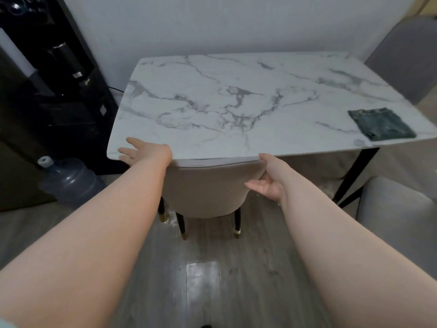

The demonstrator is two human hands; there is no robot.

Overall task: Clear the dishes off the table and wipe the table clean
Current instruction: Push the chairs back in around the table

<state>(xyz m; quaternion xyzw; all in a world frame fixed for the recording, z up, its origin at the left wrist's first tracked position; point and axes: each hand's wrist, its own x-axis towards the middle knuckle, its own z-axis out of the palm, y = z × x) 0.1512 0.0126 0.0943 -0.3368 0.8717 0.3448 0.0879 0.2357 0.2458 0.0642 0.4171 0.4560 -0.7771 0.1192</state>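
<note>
- White grey-veined marble counter [212, 91] stands against the wall.
- Beige padded chair [208, 190] is tucked under its near edge.
- Dark green square cloth [380, 124] lies flat near the counter's right front corner.
- Left grip [139, 150], fingers spread and empty, is over the left front corner.
- Right grip [267, 181], fingers loose and empty, is at the chair back's right edge.

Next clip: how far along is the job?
Done: no dishes show on the marble table. In hand: nothing; the left hand is open at the table's near-left edge, the right hand open beside the chair back. Left: the dark cloth lies on the near-right corner; whether wiping is finished cannot be told.
</note>
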